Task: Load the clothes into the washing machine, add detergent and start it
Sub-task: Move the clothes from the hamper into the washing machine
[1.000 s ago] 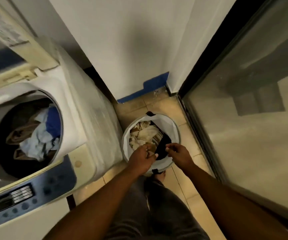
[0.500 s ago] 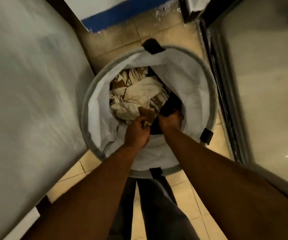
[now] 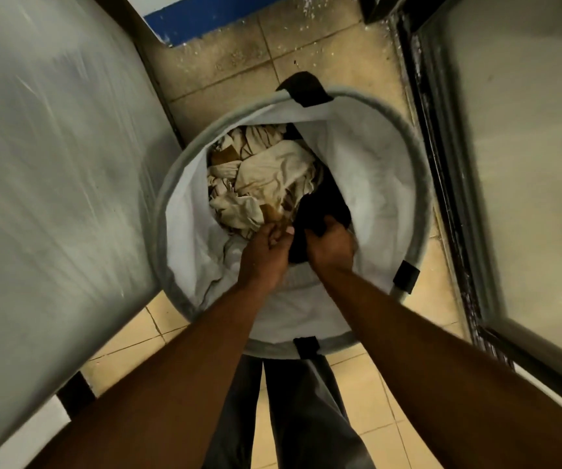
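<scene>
Tiled floor (image 3: 232, 62), upright hamper (image 3: 376, 170), hands (image 3: 266, 257) (image 3: 332, 247) gripping clothes (image 3: 272, 170)

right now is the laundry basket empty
No, cream clothes and a black garment lie inside the basket, the right hand gripping the garment.

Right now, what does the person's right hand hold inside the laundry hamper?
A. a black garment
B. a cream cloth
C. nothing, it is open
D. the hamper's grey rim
A: the fingers of the right hand curl round the black garment at the right side of the laundry hamper, while the left hand pinches a brown cloth.
</scene>
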